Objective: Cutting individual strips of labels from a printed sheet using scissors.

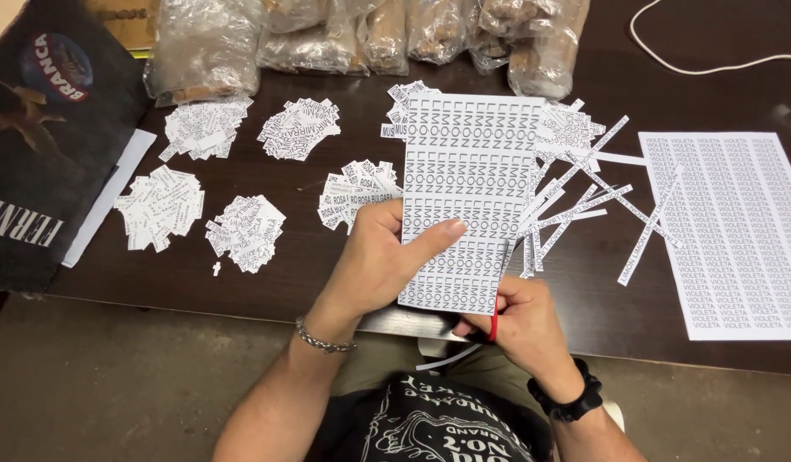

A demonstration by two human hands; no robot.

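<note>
My left hand (380, 257) grips the left edge of a white sheet printed with rows of repeated words (468, 180), thumb laid across its front. My right hand (520, 321) is closed under the sheet's lower edge on scissors with red handles (491, 328); the blades are mostly hidden behind the paper. A thin cut strip (447, 359) curls down below the sheet toward my lap. Several long cut strips (584, 201) lie on the dark table just right of the sheet.
Several piles of small cut labels (246, 231) lie on the dark wooden table (601, 299) to the left. Another printed sheet (729, 231) lies at right. Clear plastic bags (327, 38) line the far edge, a dark bag (44, 137) sits far left, a white cord (712, 64) top right.
</note>
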